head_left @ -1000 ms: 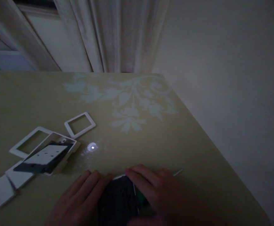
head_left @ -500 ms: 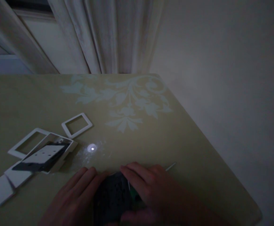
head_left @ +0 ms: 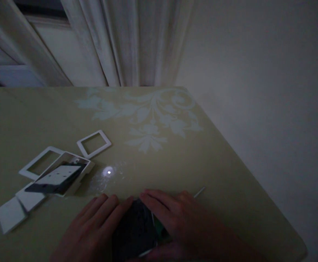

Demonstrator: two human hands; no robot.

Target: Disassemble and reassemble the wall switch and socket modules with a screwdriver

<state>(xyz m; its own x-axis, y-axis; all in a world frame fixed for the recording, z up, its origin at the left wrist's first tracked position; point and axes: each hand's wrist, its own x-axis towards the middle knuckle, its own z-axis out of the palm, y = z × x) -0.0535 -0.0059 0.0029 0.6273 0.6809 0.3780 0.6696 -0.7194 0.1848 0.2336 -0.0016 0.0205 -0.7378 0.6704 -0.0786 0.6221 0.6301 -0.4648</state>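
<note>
In dim light, both my hands grip a dark flat panel [head_left: 135,233] with a greenish edge at the table's near edge. My left hand [head_left: 90,231] lies along its left side, fingers curled against it. My right hand [head_left: 175,222] covers its right side, fingers over the top edge and thumb underneath. A thin pale stick [head_left: 199,191] pokes out from behind my right hand; whether the hand holds it is hidden.
On the olive table [head_left: 216,163] with a pale floral print, left of my hands, lie a small white frame [head_left: 94,144], a larger white frame [head_left: 40,162], a tilted socket plate [head_left: 59,177] and white square covers [head_left: 11,214]. Curtains hang behind; a wall stands right.
The view shifted slightly. My hands turned the dark panel a little between them; its bright top edge no longer shows. The parts on the left stayed put.
</note>
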